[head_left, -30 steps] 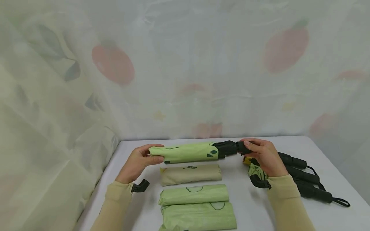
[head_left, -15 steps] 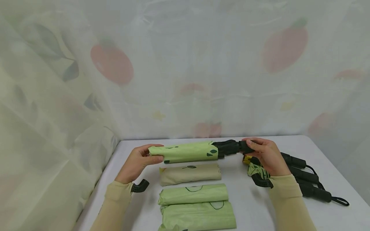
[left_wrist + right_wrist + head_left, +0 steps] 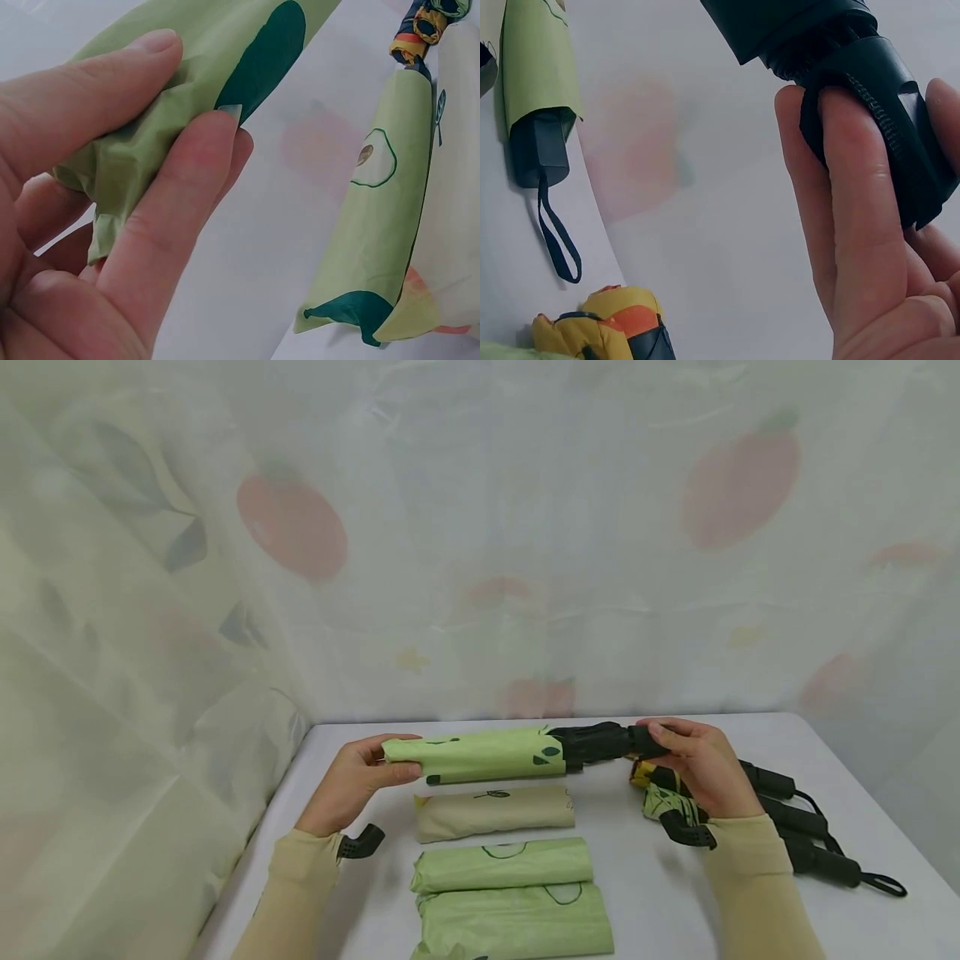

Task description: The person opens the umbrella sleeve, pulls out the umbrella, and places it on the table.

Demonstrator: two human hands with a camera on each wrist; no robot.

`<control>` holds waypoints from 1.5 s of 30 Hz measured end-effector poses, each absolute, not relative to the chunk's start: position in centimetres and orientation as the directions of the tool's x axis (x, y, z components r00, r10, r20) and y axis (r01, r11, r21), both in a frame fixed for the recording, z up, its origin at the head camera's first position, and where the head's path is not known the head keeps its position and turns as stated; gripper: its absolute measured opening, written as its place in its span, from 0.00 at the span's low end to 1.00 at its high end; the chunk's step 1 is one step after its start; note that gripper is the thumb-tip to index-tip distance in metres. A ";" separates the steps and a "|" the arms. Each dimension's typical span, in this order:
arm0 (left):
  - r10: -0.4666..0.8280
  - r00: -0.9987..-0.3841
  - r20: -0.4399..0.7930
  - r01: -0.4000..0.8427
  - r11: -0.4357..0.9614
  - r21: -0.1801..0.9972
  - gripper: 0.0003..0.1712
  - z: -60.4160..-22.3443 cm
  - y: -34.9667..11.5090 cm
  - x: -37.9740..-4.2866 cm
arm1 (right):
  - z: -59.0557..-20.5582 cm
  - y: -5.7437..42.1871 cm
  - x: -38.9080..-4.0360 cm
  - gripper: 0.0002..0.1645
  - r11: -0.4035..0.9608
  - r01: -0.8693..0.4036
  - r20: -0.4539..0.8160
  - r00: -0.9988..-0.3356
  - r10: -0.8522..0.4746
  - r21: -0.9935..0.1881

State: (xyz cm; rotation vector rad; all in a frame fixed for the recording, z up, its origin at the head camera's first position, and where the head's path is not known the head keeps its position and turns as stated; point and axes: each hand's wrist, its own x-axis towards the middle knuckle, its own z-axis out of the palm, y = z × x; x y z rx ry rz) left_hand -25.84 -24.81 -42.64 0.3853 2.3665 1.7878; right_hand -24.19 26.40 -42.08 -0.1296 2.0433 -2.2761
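In the head view, my left hand pinches the left end of a light green umbrella sleeve with dark green leaf prints. A folded black umbrella sticks out of the sleeve's right end. My right hand grips its handle at the far right. Together they hang level above the table. Up close in the left wrist view, thumb and fingers squeeze the crumpled sleeve end. The right wrist view has my fingers curled round the black handle. The umbrella's other end is hidden inside the sleeve.
Below the hands a cream sleeve and two green sleeves, one above the other, lie on the white table. Several folded umbrellas with black handles lie right, partly behind my right wrist. Printed curtains stand behind.
My right hand has moved slightly right with the umbrella's handle, so a little more black shows outside the sleeve. The left hand has shifted slightly left, still pinching the sleeve.
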 end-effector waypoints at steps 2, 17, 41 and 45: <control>0.299 -0.954 0.033 0.111 0.248 0.962 0.27 -42.7 -24.6 -25.9 | -42.2 26.8 -23.8 0.18 -0.098 0.015 -0.003 -0.994 -0.113 -0.995; 0.321 -0.947 -0.014 0.068 0.242 0.968 0.27 -43.3 -24.0 -25.8 | -42.7 32.7 -19.7 0.17 -0.268 -0.014 0.048 -0.992 -0.120 -0.963; 0.249 -0.962 -0.117 0.027 0.509 0.861 0.28 -46.1 -23.4 -22.4 | -48.6 40.7 -12.2 0.14 -0.073 0.293 -0.301 -0.946 0.119 -0.953; 0.205 -0.975 -0.082 0.056 0.589 0.806 0.27 -46.4 -23.4 -21.8 | -49.1 41.4 -12.2 0.23 0.073 0.400 -0.389 -0.912 0.133 -0.914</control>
